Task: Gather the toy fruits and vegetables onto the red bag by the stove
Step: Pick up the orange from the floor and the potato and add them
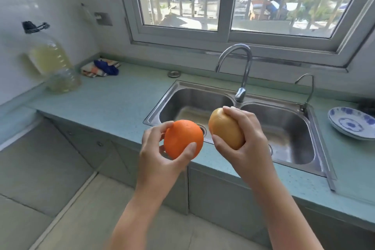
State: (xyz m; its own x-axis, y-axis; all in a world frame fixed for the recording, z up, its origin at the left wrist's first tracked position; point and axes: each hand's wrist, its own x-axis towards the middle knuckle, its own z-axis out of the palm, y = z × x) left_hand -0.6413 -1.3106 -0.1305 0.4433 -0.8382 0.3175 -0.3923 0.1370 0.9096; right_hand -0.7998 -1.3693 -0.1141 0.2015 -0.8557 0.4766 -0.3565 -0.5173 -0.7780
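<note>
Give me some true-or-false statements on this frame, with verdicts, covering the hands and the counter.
1. The left hand grips the orange. True.
2. The right hand is empty. False: it holds the potato.
3. The blue-patterned plate lies to the right of the sink. True.
4. The oil bottle stands in the sink. False: it stands on the counter, far left.
</note>
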